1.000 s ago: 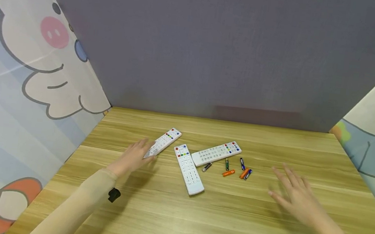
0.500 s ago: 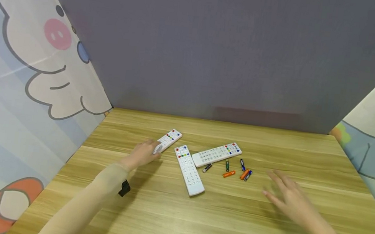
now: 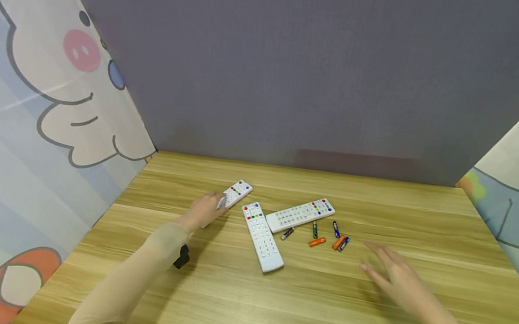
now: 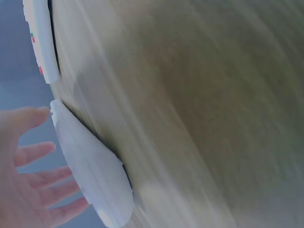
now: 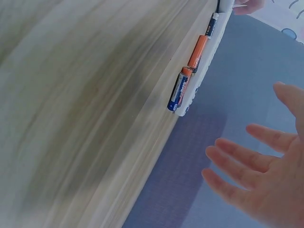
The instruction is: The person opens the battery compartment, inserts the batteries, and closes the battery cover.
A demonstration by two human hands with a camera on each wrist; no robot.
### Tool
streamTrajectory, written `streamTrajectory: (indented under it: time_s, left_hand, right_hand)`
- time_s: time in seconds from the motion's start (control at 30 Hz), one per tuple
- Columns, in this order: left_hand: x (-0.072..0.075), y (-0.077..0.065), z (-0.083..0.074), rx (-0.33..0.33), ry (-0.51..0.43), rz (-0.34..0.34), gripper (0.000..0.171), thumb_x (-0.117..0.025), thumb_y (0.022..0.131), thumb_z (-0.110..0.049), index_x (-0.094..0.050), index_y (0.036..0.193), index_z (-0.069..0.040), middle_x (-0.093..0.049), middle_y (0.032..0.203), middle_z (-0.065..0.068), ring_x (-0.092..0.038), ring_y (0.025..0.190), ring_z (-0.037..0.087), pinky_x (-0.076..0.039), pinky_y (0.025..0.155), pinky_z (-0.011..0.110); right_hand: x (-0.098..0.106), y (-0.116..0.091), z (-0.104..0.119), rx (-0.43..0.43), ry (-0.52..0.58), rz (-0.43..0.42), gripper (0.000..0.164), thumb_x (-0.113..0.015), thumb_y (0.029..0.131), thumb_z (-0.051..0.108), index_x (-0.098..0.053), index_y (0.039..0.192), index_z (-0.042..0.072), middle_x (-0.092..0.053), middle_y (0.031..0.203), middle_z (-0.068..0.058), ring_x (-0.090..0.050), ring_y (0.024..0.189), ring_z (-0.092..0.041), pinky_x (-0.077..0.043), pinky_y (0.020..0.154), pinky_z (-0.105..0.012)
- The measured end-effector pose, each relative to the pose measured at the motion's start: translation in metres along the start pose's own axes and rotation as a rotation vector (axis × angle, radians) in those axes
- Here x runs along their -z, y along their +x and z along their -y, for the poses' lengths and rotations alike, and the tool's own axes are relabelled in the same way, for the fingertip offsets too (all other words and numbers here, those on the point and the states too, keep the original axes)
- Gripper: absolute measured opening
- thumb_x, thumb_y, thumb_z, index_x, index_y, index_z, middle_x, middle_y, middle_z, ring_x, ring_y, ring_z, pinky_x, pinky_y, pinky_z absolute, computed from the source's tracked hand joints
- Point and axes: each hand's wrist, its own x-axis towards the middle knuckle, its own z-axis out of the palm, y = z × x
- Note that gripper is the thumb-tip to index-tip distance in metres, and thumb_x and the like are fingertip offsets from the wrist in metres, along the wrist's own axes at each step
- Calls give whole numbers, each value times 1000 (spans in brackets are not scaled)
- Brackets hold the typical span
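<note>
My left hand (image 3: 204, 210) is over the lower part of the leftmost white remote control (image 3: 237, 192), hiding much of its keypad. In the left wrist view its fingers are extended and spread right beside the pale remote body (image 4: 92, 164). A second white remote (image 3: 262, 237) lies slanted in the middle, and a third white remote (image 3: 300, 215) lies beside it. My right hand (image 3: 397, 282) hovers to the right of a group of small batteries, its fingers spread and holding nothing. Among them are an orange battery (image 3: 317, 242) and a blue battery (image 3: 343, 244).
A green battery (image 3: 315, 230) and a dark battery (image 3: 287, 233) lie close to the third remote. The wooden table (image 3: 242, 310) meets a grey panel (image 3: 270, 67) at the back. Cloths with cartoon prints hang at both sides.
My left hand has moved right and slightly up along the leftmost remote. My right hand has shifted a little left and down. The remotes and batteries stay in place.
</note>
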Motion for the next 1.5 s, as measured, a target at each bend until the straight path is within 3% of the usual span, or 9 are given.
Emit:
streamTrajectory:
  time_s: [0.17,0.4,0.67,0.9,1.17,1.5]
  left_hand:
    - [-7,7,1,8,-22,-14,47,-61,82,-21,-48,120,4,-49,115,28,-52,100,38,-46,83,52]
    - [-8,11,-4,18,23,5,44,-61,82,-19,-50,118,5,-53,108,22,-56,93,31,-50,78,44]
    - [-11,15,-5,51,5,-4,49,-64,81,-20,-48,121,3,-52,114,25,-54,100,34,-49,82,47]
    - [-8,18,-4,96,-14,36,51,-64,81,-22,-47,123,1,-48,119,27,-51,105,37,-45,85,51]
    - [-2,17,-6,141,-115,71,48,-63,81,-23,-49,121,0,-51,119,23,-52,103,36,-47,81,50]
    - [7,12,-10,159,-273,39,47,-61,81,-21,-49,121,-1,-52,119,22,-53,98,34,-46,80,48]
  right_hand:
    - [-1,0,0,-18,6,21,50,-55,88,27,-42,127,-1,-47,119,-28,-46,104,-48,-39,82,-62]
    - [-3,0,-1,-16,3,32,49,-54,88,27,-43,126,-1,-48,117,-28,-45,104,-48,-39,82,-63]
    - [-6,1,3,45,7,-11,45,-58,86,22,-47,122,-3,-52,112,-28,-50,99,-46,-42,81,-59]
    - [-8,2,4,53,1,1,43,-58,85,21,-48,120,-4,-54,111,-24,-53,98,-41,-45,81,-55]
    - [-10,3,6,41,3,18,41,-57,86,21,-49,118,-4,-54,113,-23,-52,100,-41,-45,82,-54]
    - [-14,6,8,29,12,31,41,-57,86,22,-50,118,-4,-53,114,-23,-51,101,-41,-43,84,-55]
